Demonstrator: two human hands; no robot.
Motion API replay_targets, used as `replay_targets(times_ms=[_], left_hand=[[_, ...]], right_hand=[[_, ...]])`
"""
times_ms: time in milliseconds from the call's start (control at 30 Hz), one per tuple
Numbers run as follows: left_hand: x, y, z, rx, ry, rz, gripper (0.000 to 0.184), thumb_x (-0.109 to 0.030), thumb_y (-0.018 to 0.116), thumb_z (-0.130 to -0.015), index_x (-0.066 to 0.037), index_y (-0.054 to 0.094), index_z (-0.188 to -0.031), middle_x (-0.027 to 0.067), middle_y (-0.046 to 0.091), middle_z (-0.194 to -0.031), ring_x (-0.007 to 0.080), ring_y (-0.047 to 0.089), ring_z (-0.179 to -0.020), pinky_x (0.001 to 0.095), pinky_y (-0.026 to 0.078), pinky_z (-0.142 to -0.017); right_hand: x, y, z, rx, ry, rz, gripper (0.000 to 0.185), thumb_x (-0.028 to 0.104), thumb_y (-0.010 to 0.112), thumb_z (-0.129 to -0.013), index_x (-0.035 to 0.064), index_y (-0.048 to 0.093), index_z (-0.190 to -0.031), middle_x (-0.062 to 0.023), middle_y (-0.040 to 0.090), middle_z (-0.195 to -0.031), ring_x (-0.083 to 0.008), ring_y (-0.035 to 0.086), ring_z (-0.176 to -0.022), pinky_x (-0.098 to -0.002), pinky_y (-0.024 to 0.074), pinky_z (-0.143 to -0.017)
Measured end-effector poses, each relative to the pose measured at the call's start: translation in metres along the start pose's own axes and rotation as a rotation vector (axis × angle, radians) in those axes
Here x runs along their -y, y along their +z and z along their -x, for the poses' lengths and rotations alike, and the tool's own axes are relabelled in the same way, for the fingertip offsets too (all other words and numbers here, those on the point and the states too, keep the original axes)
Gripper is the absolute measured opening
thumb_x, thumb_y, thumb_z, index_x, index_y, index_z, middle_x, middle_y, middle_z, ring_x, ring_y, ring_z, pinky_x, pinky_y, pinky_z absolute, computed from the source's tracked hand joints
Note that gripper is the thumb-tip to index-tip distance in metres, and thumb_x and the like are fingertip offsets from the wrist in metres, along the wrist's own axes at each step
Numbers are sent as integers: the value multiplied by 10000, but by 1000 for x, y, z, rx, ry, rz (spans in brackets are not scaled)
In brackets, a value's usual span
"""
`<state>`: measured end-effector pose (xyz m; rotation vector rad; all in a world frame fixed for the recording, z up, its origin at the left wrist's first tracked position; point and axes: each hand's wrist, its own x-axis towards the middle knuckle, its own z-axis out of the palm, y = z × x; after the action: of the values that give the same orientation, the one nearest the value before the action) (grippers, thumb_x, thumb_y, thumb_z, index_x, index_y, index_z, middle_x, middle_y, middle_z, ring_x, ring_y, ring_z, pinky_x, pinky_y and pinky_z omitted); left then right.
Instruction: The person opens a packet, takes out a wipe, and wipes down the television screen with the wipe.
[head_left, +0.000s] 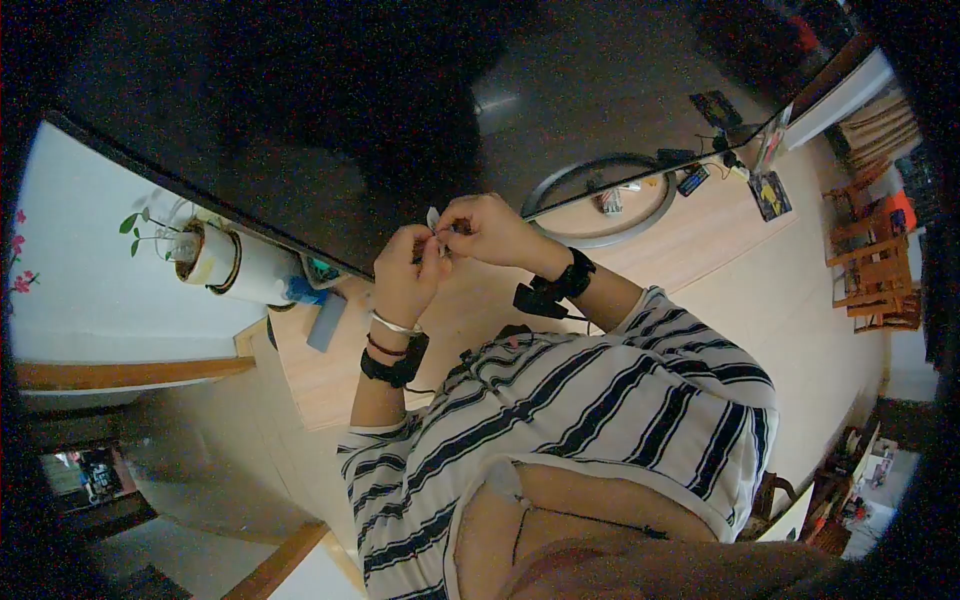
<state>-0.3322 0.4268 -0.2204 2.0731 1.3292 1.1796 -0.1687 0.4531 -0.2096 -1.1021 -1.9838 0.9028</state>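
Note:
Both hands meet in front of the lower edge of a large dark screen. My left hand is closed, its fingertips pinching a small white piece that looks like thin paper or film. Beside it, my right hand is closed too, thumb and fingers pressed together on the same piece. Only a white tip shows above the fingers; the rest is hidden, and its exact kind cannot be made out.
Below the screen runs a light wooden tabletop. A grey oval ring with small items lies to the right, near cables and small dark devices. At left are a plant, a white cylinder and a grey-blue block. Wooden chairs stand far right.

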Motion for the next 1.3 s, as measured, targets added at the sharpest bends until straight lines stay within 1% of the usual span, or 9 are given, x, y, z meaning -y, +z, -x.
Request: replay_targets(times_ms=[67,133,400,567,733,1167,1233,1267,1300], left_hand=[[1,1,0,-16,-21,16,125,-149,573,-792,-41,563,-853,120,602,-739,231,596,-609,316,470,-551],[4,2,1,-11,-29,16,124,-147,575,-790,-42,565,-854,115,604,-733,229,595,-606,314,470,-552],[-6,-2,-1,45,-93,50,84,-79,565,-775,-17,546,-828,126,594,-746,231,606,-656,303,478,-595],[-1,1,0,34,-20,-30,99,-71,556,-770,-13,535,-847,143,582,-775,283,588,-682,339,473,-608],[-1,2,0,30,-6,-26,95,-72,547,-775,-15,528,-849,148,577,-783,305,577,-690,357,465,-608],[1,4,1,28,29,-26,81,-77,533,-791,-18,531,-847,149,574,-768,300,580,-684,351,461,-600],[1,4,1,31,24,-22,80,-74,532,-791,-17,532,-847,149,574,-767,298,582,-682,350,462,-600],[1,4,1,35,19,-19,80,-72,531,-791,-15,533,-848,149,575,-765,295,583,-680,349,462,-600],[1,5,1,35,19,-19,80,-72,531,-791,-15,533,-848,149,575,-765,295,583,-680,349,462,-600]], right_hand=[[0,0,0,-3,-12,-16,194,194,583,-708,34,640,-803,-157,620,-745,-292,618,-671,-352,489,-603],[-2,2,1,-29,-56,-13,111,116,621,-719,12,622,-758,-110,598,-687,-197,599,-592,-290,456,-535],[-5,3,2,-22,-23,-33,97,97,608,-721,7,618,-755,-107,596,-678,-186,603,-576,-286,457,-527],[-5,3,2,-21,-23,-28,91,84,599,-732,-1,616,-758,-98,594,-667,-158,601,-572,-273,458,-519],[-10,5,3,31,89,-138,92,71,590,-766,-18,609,-782,-71,593,-674,-110,590,-576,-239,454,-512],[-11,7,6,20,107,-130,88,63,599,-763,-19,605,-796,-64,593,-683,-102,587,-586,-238,454,-516],[-10,7,6,20,108,-149,190,198,596,-717,54,646,-832,-140,629,-710,-238,626,-618,-323,487,-583],[-9,7,6,20,108,-149,190,198,596,-717,54,646,-832,-140,629,-710,-238,626,-618,-323,487,-583],[-8,8,7,-1,109,-167,145,134,602,-740,14,624,-819,-105,613,-702,-171,608,-607,-280,471,-550]])
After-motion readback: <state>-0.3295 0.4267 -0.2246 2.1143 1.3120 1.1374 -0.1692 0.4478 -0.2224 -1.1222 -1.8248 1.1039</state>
